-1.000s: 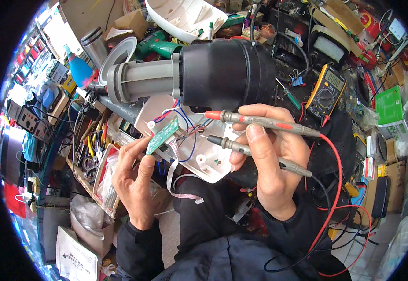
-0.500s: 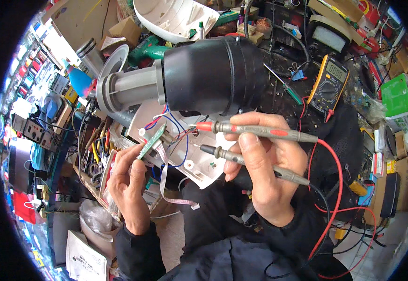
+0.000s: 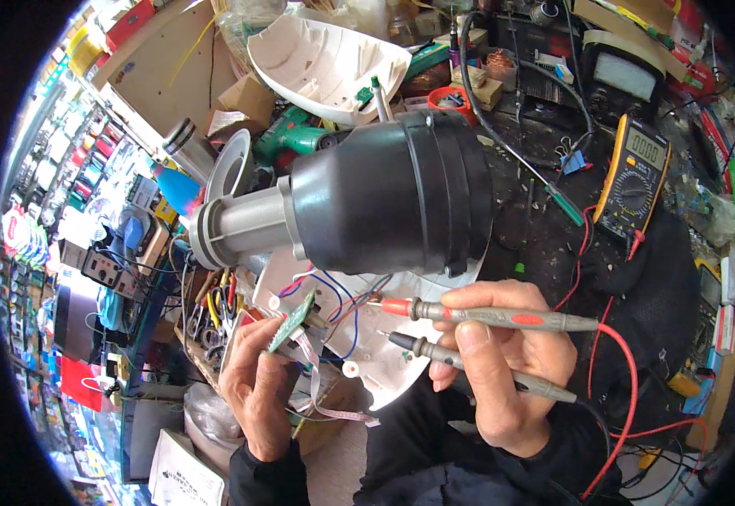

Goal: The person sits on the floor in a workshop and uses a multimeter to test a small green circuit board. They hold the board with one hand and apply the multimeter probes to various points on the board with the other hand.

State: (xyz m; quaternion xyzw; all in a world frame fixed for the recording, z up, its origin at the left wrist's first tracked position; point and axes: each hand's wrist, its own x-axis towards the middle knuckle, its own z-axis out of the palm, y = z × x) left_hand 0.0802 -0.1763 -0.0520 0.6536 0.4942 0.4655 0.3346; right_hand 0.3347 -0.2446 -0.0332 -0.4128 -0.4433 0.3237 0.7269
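A small green circuit board (image 3: 293, 324) is pinched by its lower edge in the fingers of my left hand (image 3: 256, 396). From it a white ribbon cable (image 3: 315, 379) hangs down, and red and blue wires (image 3: 346, 297) run behind it. My right hand (image 3: 511, 379) grips two test probes together, a red-tipped probe (image 3: 502, 315) above and a black-tipped probe (image 3: 479, 364) below. Both tips point left toward the board, apart from it. Behind the hands lies a black motor housing (image 3: 359, 198) with a grey tubular neck (image 3: 249, 221), over a white plastic shell (image 3: 384, 375).
A yellow-edged multimeter (image 3: 634, 181) with its display lit lies at the right, the red lead plugged in. Near it is a green-handled screwdriver (image 3: 563, 202). Another white shell (image 3: 325, 72) and a green power drill (image 3: 287, 135) stand behind. Pliers and scissors (image 3: 215, 308) fill a box at left.
The whole view has shifted, so the hands, motor and bench sit farther right and lower in the picture. Both hands keep the same holds, and the probe tips stay apart from the board.
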